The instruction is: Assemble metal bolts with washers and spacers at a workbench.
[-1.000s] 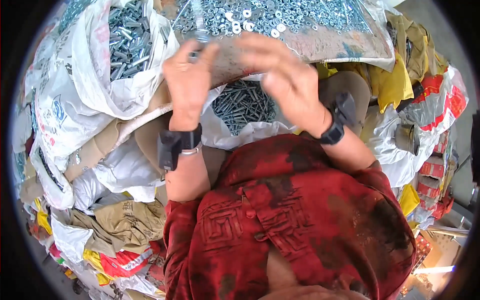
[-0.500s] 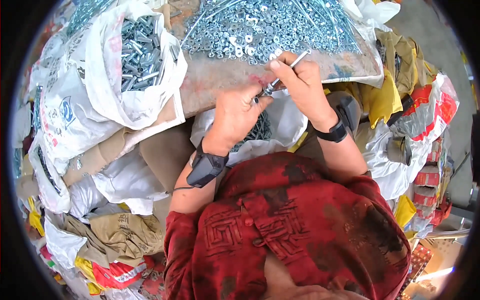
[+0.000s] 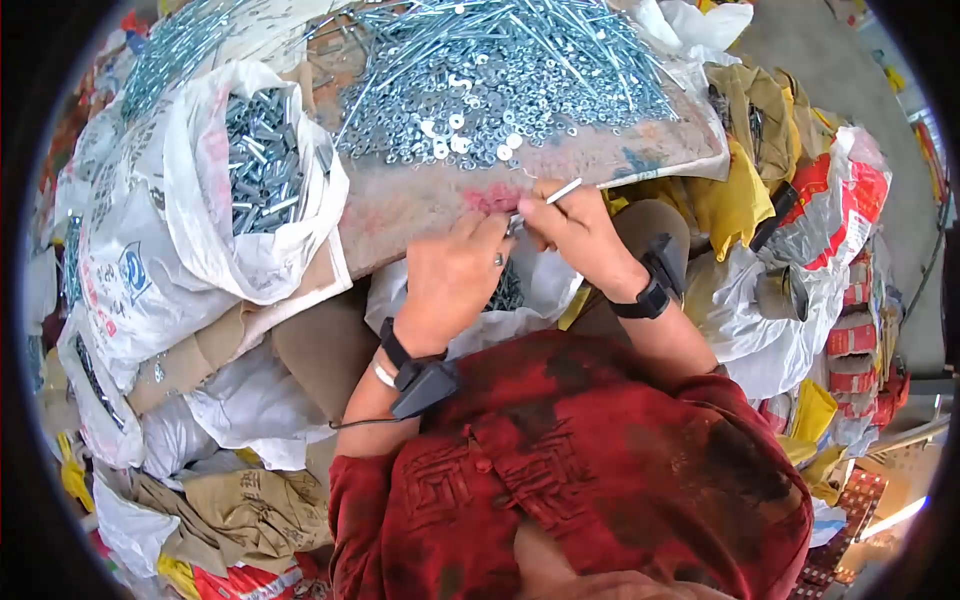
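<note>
Over the near edge of the worktable, my hands meet around a thin silvery metal rod (image 3: 566, 191). My right hand (image 3: 585, 240) pinches it between thumb and fingers, its bare end sticking out up and to the right. My left hand (image 3: 450, 280) is closed around the rod's lower left end, where its fingers hide most of the hardware. A small grey oval piece shows at those fingers; I cannot tell whether it is a ring or a part. Beneath my hands, an open white bag (image 3: 545, 290) in my lap holds dark metal pieces.
Loose washers and nuts (image 3: 470, 110) cover the stained tabletop (image 3: 400, 205), with long thin rods (image 3: 570, 45) heaped behind. At the left stands a white woven bag (image 3: 150, 240) of short metal sleeves (image 3: 265, 165). Yellow sacks (image 3: 735, 205) and a metal tin (image 3: 782, 295) are at the right.
Both hands have moved down in the picture, closer together, and my left hand has turned its back upward. The rod's lower end, visible before, is now mostly covered. The whole view has shifted somewhat.
</note>
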### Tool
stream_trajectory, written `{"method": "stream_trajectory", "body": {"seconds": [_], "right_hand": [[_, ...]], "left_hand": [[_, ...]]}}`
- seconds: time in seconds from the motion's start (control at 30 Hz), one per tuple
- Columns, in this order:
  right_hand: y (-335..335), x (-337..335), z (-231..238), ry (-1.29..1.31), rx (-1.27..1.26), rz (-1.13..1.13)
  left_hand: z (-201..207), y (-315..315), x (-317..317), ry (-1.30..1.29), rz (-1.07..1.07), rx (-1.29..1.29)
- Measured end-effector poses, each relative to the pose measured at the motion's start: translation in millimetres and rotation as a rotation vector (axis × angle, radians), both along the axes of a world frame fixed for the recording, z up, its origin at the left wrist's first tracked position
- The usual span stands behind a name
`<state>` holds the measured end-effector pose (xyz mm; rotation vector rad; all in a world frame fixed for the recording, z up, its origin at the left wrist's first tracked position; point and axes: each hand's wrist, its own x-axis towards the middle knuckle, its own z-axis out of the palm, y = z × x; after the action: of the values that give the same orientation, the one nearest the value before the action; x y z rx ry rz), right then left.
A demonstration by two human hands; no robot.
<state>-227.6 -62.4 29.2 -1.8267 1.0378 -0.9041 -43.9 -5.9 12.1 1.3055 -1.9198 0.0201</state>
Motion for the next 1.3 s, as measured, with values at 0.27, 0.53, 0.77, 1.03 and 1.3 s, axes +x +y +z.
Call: {"method": "stream_trajectory", "body": {"seconds": [0.27, 0.53, 0.77, 1.03, 1.3], "right_hand": [[3, -23, 4, -0.083, 0.345, 0.564], [-154, -72, -27, 0.268, -0.349, -0.497], [-175, -61, -30, 0.863, -0.601, -0.549], [-82, -41, 24, -0.212, -0.453, -0.486], [-47, -40, -16, 0.255, -0.425, -0.219]], "left_hand": [[4, -10, 39, 0.531, -0.695, 1.06], [-19, -17, 18, 0.56, -0.256, 0.721], [-15, -20, 28, 1.11, -0.323, 0.951], [-20, -23, 32, 1.637, -0.436, 0.79], [-12, -25, 31, 1.687, -0.525, 0.744]]}}
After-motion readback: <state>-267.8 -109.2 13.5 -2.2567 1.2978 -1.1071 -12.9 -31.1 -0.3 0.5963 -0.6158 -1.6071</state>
